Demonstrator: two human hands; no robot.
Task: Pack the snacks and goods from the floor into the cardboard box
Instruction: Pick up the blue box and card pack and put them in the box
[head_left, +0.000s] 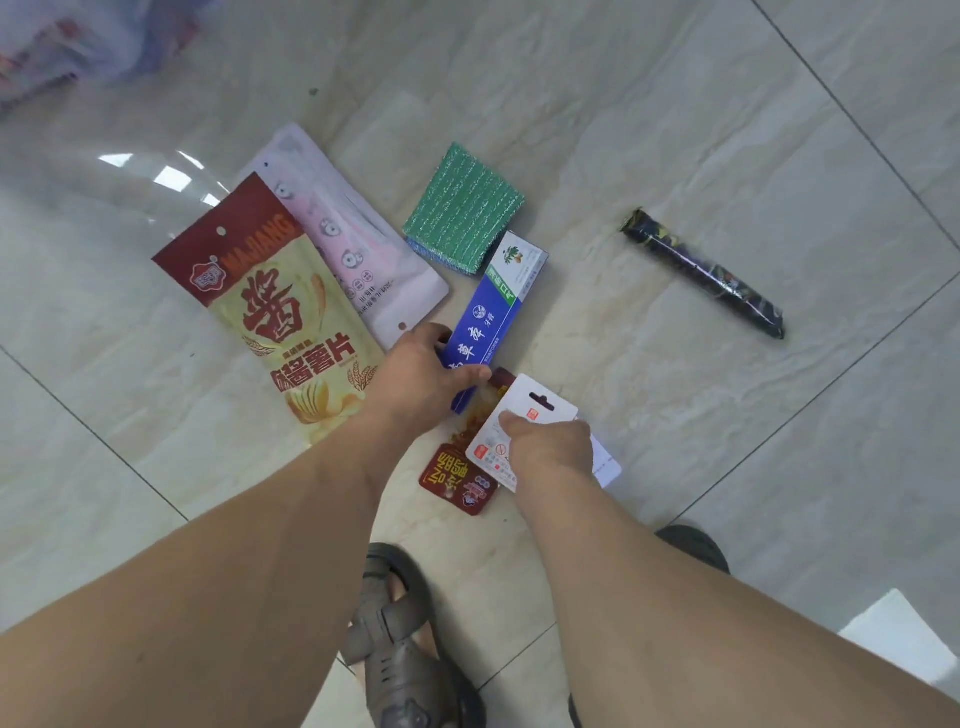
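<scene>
Head view. Nearest me: 1 brown strapped sandal (400, 649) on the tiled floor (675, 130). My left hand (421, 379) is closed around the blue rectangular toothpaste carton (493, 317); my right hand (550, 447) pinches the white hang-tab card pack (519, 421), which overlaps the red foil snack sachet (457, 478). I'd lift each flat, separately. Also 1 yellow-and-red chip bag (275, 312), 1 pale pink pouch (353, 244), 1 green scouring pad (462, 208), 1 dark wrapped tube (701, 273). No cardboard box in view.

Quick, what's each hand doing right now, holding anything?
Left hand: closed around the blue toothpaste box.
Right hand: gripping the white card package.
</scene>
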